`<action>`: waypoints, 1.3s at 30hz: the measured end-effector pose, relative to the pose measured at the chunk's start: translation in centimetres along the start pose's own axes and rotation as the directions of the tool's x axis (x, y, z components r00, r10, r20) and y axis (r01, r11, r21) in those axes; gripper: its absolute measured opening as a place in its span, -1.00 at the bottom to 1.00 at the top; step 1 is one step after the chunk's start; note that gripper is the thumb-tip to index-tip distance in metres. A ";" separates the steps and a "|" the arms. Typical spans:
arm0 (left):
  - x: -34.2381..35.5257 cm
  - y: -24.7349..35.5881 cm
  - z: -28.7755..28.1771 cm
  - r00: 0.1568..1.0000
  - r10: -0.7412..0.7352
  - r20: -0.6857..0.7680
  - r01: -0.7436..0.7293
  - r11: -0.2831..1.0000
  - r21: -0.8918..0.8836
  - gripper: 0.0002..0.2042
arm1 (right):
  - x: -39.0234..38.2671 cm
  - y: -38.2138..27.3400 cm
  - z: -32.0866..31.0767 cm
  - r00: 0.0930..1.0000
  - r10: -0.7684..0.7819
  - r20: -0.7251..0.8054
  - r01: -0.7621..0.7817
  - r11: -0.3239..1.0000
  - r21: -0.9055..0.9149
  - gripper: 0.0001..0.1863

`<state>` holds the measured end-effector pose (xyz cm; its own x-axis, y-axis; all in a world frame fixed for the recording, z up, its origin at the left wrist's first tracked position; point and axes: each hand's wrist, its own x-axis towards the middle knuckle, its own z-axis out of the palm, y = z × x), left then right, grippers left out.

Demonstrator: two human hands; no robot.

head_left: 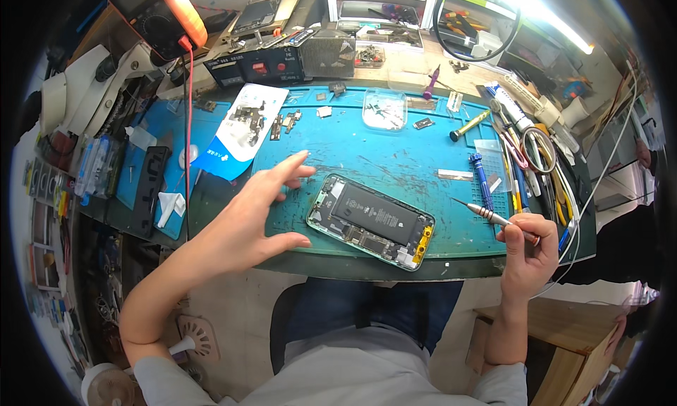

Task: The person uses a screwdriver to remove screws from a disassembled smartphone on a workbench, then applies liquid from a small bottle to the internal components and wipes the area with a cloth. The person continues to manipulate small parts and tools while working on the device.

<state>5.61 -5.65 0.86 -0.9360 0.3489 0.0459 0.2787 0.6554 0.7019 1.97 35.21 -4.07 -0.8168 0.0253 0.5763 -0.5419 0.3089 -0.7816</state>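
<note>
Phone's opened up with its guts showing: the back-less smartphone (371, 221) is lying near the front edge of the blue repair mat (317, 143), about in the middle, sitting at a slant with its left end farther from the person. You can see the black battery (379, 210) taking up a good chunk of it, a logic board (368, 241) along the near side, and a yellow strip (423, 244) at the right end. Left hand (259, 210) isn't holding anything, thumb and fingers are spread wide just beside the phone's left end, and looks like it's not touching it. Right hand (530, 254) has a slim silver precision screwdriver (488, 213) gripped between thumb and fingers, shaft aimed left, tip in the air short of the phone's right end. Behind the phone there's a clear plastic tray (385, 127) with small metal bits in it, and off to its left a white sheet (264, 98) with a bunch of little parts on it. Over on the right of the mat are a blue screwdriver (482, 182) and a yellow-handled one (471, 125), plus an orange multimeter (159, 18) up at the far left with a red lead (189, 124) hanging down.
</note>
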 end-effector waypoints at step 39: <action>-1.1 1.6 7.9 0.878 0.114 -0.466 0.062 0.936 0.345 -0.17 | 6.3 -3.2 10.1 0.801 -0.191 0.568 0.245 0.969 -0.020 -0.81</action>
<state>8.75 0.33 -3.63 -0.8899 0.0687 0.4509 0.2771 0.8667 0.4148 -3.47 24.76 -0.34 -0.6631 -0.5785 0.4749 -0.7212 0.3242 -0.6121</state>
